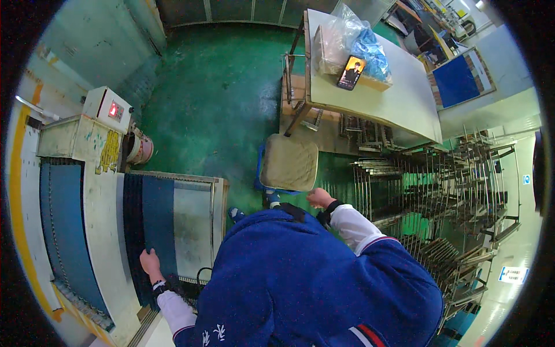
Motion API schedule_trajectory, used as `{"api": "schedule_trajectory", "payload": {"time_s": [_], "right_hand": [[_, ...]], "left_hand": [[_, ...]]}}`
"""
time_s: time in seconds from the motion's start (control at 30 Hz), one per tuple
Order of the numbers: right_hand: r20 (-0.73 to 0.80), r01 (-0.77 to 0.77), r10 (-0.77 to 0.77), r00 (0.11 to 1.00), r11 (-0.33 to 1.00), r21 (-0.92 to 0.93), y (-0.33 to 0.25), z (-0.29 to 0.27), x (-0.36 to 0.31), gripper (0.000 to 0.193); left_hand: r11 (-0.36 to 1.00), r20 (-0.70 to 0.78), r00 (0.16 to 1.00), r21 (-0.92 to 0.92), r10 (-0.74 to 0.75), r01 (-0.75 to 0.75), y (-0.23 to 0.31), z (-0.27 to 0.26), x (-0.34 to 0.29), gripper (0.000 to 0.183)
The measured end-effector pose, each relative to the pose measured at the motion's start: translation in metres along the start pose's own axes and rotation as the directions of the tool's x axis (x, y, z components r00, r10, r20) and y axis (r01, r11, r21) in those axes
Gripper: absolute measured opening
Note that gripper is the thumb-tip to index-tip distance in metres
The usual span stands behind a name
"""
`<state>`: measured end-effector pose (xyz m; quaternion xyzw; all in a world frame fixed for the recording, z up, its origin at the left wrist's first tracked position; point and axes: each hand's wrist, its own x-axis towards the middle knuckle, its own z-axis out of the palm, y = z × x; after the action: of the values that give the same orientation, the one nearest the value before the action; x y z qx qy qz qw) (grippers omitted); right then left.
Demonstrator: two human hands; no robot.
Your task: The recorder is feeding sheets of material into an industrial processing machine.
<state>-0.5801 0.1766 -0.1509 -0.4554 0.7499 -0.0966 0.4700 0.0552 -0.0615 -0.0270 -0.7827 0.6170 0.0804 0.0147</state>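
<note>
Head view: I look down past my blue shirt (312, 272) at both my hands, which are well apart.
Left hand: my left hand (151, 263) is over the line where the dark strip (133, 225) meets the blue panel (159, 225); its fingers are bent, and I cannot tell whether they press or pinch anything.
Right hand: my right hand (317, 198) is near the lower right corner of the stool (289, 165), fingers curled inward; whether they pinch something is too small to tell.
Blue panel: it lies to my left, between the dark strip and a pale panel (193, 225).
Control box: a white control box (113, 114) with a lit red display sits beyond the panels, with a bucket (140, 147) just beside it.
Stool: its tan seat is in front of me on the green floor (208, 98), with blue showing beneath.
Table: ahead to the right, the table (407, 110) carries a phone (351, 73) with its screen lit, a clear bag (346, 26) and a blue bag (371, 55).
Racks: metal racks (462, 194) crowd my right side, below the table's near edge.
</note>
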Motion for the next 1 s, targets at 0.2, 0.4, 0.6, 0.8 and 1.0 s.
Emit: {"api": "schedule_trajectory", "payload": {"time_s": [0.2,0.4,0.6,0.8,1.0], "right_hand": [[0.004,-0.13,0.13,0.992,0.991,0.009,-0.017,-0.012,0.003,0.024],[0.048,0.126,-0.118,0.992,0.962,-0.24,0.004,-0.009,0.022,0.024],[0.015,-0.119,0.119,0.993,0.993,-0.004,-0.012,-0.016,0.016,0.027],[-0.03,-0.211,0.214,0.976,0.974,0.088,-0.024,-0.021,0.005,0.029],[0.015,-0.239,0.238,0.971,0.968,0.079,-0.021,-0.023,0.004,0.029]], "left_hand": [[1.0,0.065,0.998,-0.023,-0.014,0.016,0.011,-0.013,-0.003,0.03],[0.997,0.173,0.985,-0.073,0.009,0.004,0.021,-0.025,-0.002,0.031],[0.996,0.118,0.993,-0.082,0.031,-0.022,0.0,-0.008,-0.001,0.031],[0.999,0.044,0.999,-0.013,-0.029,0.03,0.01,-0.009,-0.008,0.03],[0.999,0.065,0.998,-0.02,-0.027,0.028,0.015,-0.014,-0.01,0.029]]}}
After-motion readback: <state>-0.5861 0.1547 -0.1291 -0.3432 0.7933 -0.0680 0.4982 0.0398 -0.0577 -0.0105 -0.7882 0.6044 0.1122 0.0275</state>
